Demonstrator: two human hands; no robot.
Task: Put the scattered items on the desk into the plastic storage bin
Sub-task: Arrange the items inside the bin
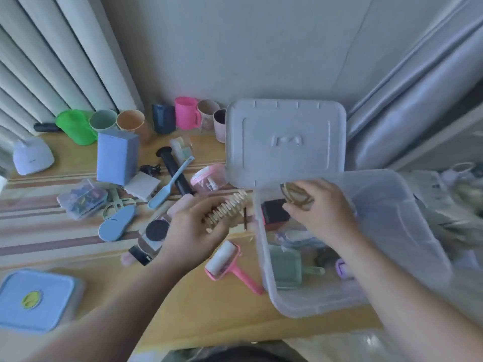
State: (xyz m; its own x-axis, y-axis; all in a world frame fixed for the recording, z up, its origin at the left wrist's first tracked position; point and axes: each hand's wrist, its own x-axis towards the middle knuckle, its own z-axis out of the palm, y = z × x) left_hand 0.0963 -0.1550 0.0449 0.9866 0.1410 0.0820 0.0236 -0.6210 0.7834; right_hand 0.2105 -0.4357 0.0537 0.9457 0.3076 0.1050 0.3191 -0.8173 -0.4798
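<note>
While the right hand point(317, 207) grips a brown coil point(295, 195) above the storage bin point(407, 212), left hand point(194, 226) clutches a row of wooden clothespins point(227, 207) over the desk point(203, 309). Risk: pins scattering, grip looks loose.

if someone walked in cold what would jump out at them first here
Both hands are busy mid-frame: the left hand grips a string of wooden clips, and the right hand holds a brownish bundle over the clear storage bin at right. The bin's lid leans behind it, with a row of coloured cups along the wall.
</note>
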